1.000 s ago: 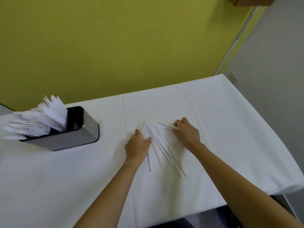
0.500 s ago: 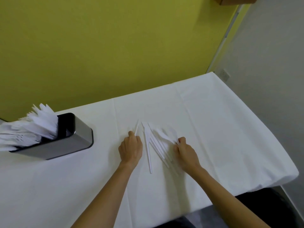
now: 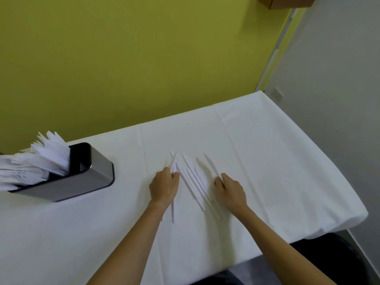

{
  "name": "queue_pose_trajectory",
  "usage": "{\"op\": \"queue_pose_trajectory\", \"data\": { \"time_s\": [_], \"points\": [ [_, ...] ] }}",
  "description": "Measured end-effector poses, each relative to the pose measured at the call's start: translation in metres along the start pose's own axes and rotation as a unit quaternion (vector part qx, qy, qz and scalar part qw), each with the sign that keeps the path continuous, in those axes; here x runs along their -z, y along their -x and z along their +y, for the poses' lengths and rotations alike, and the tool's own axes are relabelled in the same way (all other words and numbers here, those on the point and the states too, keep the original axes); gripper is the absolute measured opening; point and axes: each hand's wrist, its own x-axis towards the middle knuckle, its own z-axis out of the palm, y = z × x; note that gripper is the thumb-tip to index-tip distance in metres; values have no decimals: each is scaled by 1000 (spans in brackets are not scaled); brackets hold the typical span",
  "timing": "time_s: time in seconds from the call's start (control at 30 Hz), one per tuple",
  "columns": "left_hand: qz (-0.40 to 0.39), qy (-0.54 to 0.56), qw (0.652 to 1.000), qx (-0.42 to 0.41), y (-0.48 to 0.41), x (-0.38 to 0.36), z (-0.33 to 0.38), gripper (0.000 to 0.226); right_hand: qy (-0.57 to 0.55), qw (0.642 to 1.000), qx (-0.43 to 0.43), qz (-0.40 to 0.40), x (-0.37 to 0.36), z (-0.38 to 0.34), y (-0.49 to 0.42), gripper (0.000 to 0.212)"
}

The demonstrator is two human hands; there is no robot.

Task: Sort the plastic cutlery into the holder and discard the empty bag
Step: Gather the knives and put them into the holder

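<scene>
A white cloth is covering the surface (image 3: 267, 161), which is standing against a yellow-green wall (image 3: 144, 58) along its far edge; a grey wall (image 3: 339, 79) is running past the right edge, with a socket (image 3: 278, 95) low on it near the far right corner. A brown box-like fitting (image 3: 285, 2) is showing at the top of the view.

One grey-and-black holder (image 3: 82, 182) is sitting near the far left corner, its left compartments crowded with white cutlery (image 3: 37, 165) fanning out to the left; the rightmost compartment is looking nearly empty. In the middle of the surface, a loose spread of white plastic knives (image 3: 195, 182) is lying flat, blades pointing to the far edge. I am counting roughly eight, though white on white is blurring them together.

The left hand (image 3: 164, 187) is curling closed around a couple of knives at the left side of the spread, handles sticking out beneath it toward the near edge. The right hand (image 3: 231, 190) is pinching the one knife lying farthest right, fingers half closed on it.

The right half of the surface is lying bare to its edge, and so is the near left stretch in front of the holder.
</scene>
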Motion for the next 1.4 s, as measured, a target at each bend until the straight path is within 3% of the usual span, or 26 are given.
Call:
{"op": "queue_pose_trajectory", "data": {
  "time_s": [0.13, 0.23, 0.33, 0.4, 0.57, 0.7, 0.9, 1.13, 1.3, 1.4],
  "points": [
    [-25, 223, 970, 95, 1, 12, 0, 23, -73, 997, -10, 0, 2, 1, -4, 32],
    [-68, 376, 915, 131, 0, 24, 4, 22, -135, 991, 14, -12, 5, -10, 1, 31],
    [-122, 511, 840, 133, 0, 37, 5, 23, -178, 983, 43, -24, 3, -27, 4, 30],
    [-157, 540, 821, 100, 3, 42, 7, 26, -201, 976, 53, -61, 1, -39, 7, 31],
    [-166, 430, 888, 8, 8, 48, 14, 31, -347, 909, -4, -230, 4, -63, 19, 35],
    [-146, 332, 932, -14, 9, 50, 17, 20, -331, 910, -16, -251, 1, -63, 23, 37],
    [-173, 403, 899, -3, 8, 50, 21, 15, -356, 900, 7, -251, 2, -59, 27, 35],
    [-107, 477, 872, 9, 3, 60, 28, 48, -356, 890, 37, -282, 11, -56, 29, 33],
    [10, 435, 895, -95, 0, 67, 33, 43, -278, 905, 85, -311, 24, -57, 30, 23],
    [37, 389, 910, -138, -1, 66, 38, 19, -282, 890, 97, -346, 30, -59, 28, 15]
  ]
}}
